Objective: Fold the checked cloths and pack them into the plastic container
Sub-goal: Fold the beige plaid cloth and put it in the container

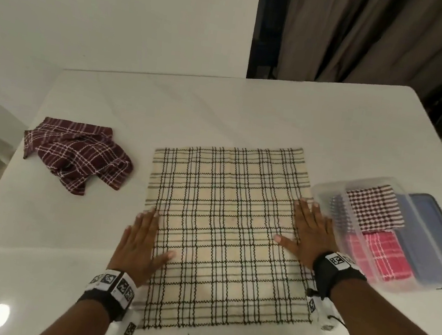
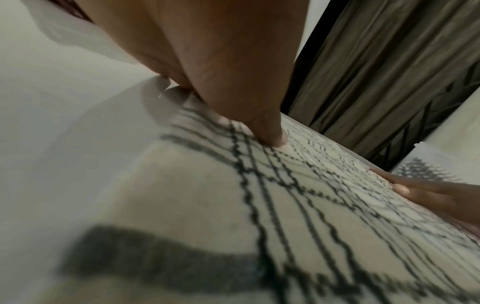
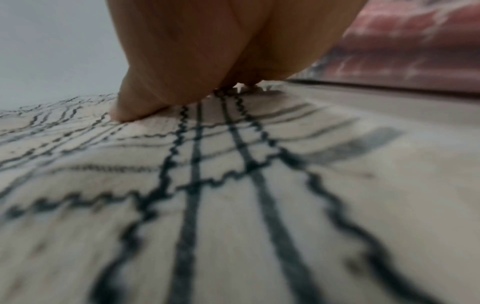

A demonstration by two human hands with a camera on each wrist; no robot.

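Both my grips flat, holding nothing: left hand (image 1: 140, 244) and right hand (image 1: 307, 230) press cream cloth (image 1: 223, 224) on desk (image 1: 250, 109). Smooth outward, square edges before folding.

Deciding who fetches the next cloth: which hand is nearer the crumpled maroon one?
Left. The left hand lies flat on the cream cloth's left edge, the side toward the maroon cloth; the right hand presses the opposite edge, beside the plastic container.

spread cloth (image 1: 223, 224) between crumpled cloth (image 1: 78, 155), container (image 1: 382, 233)
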